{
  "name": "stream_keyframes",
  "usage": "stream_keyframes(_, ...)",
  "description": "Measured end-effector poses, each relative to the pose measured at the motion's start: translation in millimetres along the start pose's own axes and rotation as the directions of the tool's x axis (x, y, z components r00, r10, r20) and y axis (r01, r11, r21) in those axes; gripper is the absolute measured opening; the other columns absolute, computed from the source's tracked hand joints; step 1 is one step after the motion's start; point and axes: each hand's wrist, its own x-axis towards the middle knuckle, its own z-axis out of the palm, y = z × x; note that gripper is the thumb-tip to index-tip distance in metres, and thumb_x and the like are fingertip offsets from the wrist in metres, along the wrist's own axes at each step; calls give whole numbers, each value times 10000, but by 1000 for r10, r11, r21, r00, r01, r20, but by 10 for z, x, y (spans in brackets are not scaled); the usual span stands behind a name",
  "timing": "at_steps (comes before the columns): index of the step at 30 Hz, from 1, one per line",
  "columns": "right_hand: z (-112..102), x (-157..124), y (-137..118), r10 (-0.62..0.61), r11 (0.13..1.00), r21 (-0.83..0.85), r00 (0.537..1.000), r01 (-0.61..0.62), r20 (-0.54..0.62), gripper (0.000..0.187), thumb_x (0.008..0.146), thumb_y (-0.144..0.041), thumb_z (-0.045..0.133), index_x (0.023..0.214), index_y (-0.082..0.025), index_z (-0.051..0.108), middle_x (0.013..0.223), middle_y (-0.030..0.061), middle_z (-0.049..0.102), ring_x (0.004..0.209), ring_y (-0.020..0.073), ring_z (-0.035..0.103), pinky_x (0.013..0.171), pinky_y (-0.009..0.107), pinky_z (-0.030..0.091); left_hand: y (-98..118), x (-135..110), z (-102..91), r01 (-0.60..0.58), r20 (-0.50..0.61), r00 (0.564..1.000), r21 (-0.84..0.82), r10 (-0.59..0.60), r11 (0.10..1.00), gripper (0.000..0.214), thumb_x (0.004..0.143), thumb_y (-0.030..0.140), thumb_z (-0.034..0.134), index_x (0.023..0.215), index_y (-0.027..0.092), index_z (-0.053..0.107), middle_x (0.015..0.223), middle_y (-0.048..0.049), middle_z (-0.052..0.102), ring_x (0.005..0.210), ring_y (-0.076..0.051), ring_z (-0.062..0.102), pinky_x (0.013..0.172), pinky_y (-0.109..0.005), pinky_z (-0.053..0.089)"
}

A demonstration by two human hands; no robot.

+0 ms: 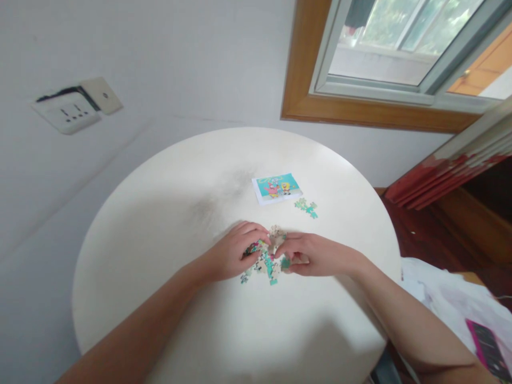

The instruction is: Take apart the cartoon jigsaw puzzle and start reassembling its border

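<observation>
A small heap of jigsaw puzzle pieces [269, 262], green, cream and multicoloured, lies on the round white table [168, 176] between my hands. From the left side, my left hand [240, 249] curls its fingers and thumb around some of the pieces. My right hand [310, 255] faces it with bent fingers gripping pieces at the heap's right edge; a green one shows by its fingertips. Part of the heap is hidden under the fingers. Beyond the right hand lies a separate small cluster of green puzzle pieces [306, 207].
A picture card [278, 188] with a pink and a yellow cartoon figure lies behind the heap. The wall with a socket [70, 112] and a wood-framed window [304, 106] borders the table. At lower right, a pink-edged phone-like object [488, 349] rests on white cloth [436, 290].
</observation>
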Motion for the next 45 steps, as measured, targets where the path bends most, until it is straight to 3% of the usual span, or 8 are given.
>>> stream_keyframes(7,78,38,0,-38,999,-4,999,38,1,113,837,-157,624,944,-179,654,940,37,583,664,82,535,654,214,468,4,-2,0,-5,-3,1000,-8,5,1000,267,814,104,516,1046,219,580,1145,-56,584,1110,-214,509,993,-360,391)
stream_keyframes(11,54,40,9,-81,997,-16,995,81,-57,111,826,-86,591,867,-179,635,923,39,590,775,112,568,693,221,466,9,-4,-6,-15,-4,1000,-16,15,1000,270,814,105,516,1050,221,577,1151,-52,582,1109,-212,510,997,-360,387)
stream_keyframes(18,78,65,35,-96,973,-224,975,50,-201,213,803,-23,533,908,-174,640,902,52,581,829,142,560,772,269,450,13,-10,-7,-1,8,1000,-13,1,1000,272,802,97,526,1036,224,581,1140,-47,578,1099,-210,509,992,-355,387)
stream_keyframes(21,70,47,-14,-104,968,-242,979,59,-175,250,789,-42,550,971,-181,652,955,63,574,875,154,560,804,284,450,14,-11,-8,-2,3,1000,-9,3,1000,251,810,108,531,1029,220,581,1131,-50,580,1094,-211,510,983,-354,391)
stream_keyframes(25,94,50,-87,-137,970,-214,988,118,-76,147,822,-195,629,966,-197,660,988,61,589,926,166,562,869,312,440,17,-6,-20,-8,6,1000,-13,8,1000,252,818,118,527,1041,220,583,1131,-56,581,1096,-213,514,982,-355,392)
stream_keyframes(29,165,84,-100,-124,969,-222,992,112,-38,223,829,-329,663,1015,-207,647,1047,66,598,1009,187,557,914,342,425,13,-5,-25,-12,14,1000,-8,12,1000,246,826,141,528,1049,227,587,1142,-58,584,1092,-220,520,978,-364,393)
stream_keyframes(39,109,38,-112,-99,953,-290,995,88,-21,140,853,-268,625,973,-200,649,1026,63,604,947,166,559,878,323,412,24,-22,-28,1,12,1000,-24,0,1000,265,816,125,544,1058,224,584,1148,-58,581,1113,-216,506,990,-350,382)
stream_keyframes(45,137,38,-83,-132,922,-373,991,109,-37,93,875,-270,614,918,-215,675,1012,42,635,959,159,572,839,310,368,76,-15,33,3,29,1000,36,-4,999,206,797,226,622,1001,248,612,1149,-40,577,1112,-231,492,996,-379,346)
